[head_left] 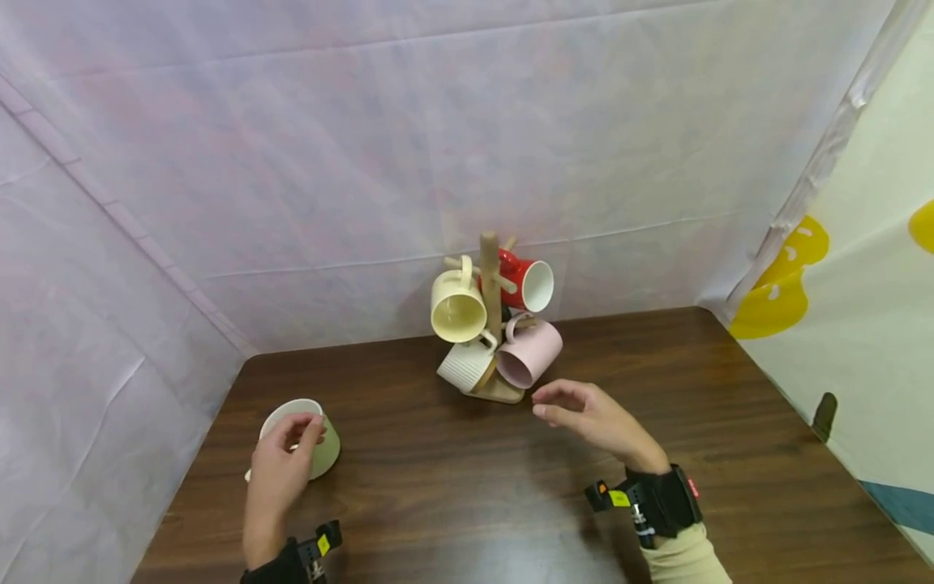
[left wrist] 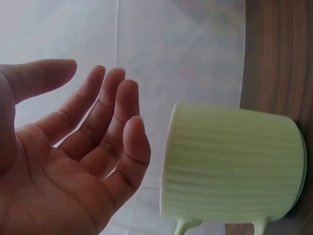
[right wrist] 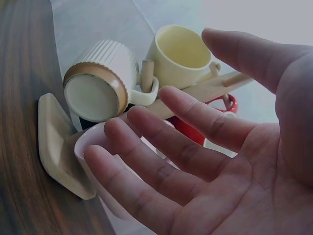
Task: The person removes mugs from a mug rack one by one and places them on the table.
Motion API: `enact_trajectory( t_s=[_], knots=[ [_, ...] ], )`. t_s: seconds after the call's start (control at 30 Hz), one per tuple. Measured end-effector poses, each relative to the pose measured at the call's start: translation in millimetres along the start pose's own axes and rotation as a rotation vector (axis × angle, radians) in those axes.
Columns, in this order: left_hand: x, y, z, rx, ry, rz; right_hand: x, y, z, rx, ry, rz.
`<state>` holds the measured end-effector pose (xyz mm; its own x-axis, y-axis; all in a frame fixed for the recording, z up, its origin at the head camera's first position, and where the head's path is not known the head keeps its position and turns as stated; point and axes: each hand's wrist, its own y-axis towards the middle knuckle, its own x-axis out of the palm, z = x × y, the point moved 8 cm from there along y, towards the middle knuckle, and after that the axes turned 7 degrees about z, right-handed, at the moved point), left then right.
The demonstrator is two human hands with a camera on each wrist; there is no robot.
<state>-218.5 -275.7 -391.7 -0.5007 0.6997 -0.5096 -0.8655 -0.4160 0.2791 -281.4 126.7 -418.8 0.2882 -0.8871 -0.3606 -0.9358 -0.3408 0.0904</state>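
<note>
A light green ribbed mug (left wrist: 234, 164) stands upright on the table at the left. My left hand (head_left: 283, 458) hovers over it, fingers loosely bent and apart from its wall in the left wrist view. At the back middle, a wooden mug tree (head_left: 490, 284) carries a cream yellow mug (head_left: 457, 307), a red mug (head_left: 527, 282), a white ribbed mug (head_left: 464, 365) and a pink mug (head_left: 538, 350). Just in front of the pink mug is my right hand (head_left: 598, 418), its fingers relaxed and holding nothing. In the right wrist view, the fingers partly cover the pink mug.
The dark brown wooden table (head_left: 423, 495) stretches below both hands. A pale cloth wall (head_left: 328, 162) rises along its back and left edges. On the right hangs a white cloth with yellow shapes (head_left: 777, 300).
</note>
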Motion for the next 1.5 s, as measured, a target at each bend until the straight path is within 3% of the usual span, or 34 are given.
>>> enact_trajectory(
  t_s=[0.3, 0.67, 1.03, 1.5],
  knots=[
    [11.3, -0.4, 7.1, 0.048, -0.013, -0.037, -1, 2, 8, 0.043, 0.044, 0.01],
    [18.7, -1.2, 5.4, 0.007, -0.034, -0.088, -6, 2, 8, 0.046, 0.042, 0.017],
    [47.6, 1.5, 24.5, 0.071, -0.108, -0.184, -10, -1, 4, 0.03, 0.045, 0.023],
    [73.7, 5.3, 32.8, 0.048, -0.147, -0.247, -15, 0, 10, 0.049, 0.071, 0.051]
  ],
)
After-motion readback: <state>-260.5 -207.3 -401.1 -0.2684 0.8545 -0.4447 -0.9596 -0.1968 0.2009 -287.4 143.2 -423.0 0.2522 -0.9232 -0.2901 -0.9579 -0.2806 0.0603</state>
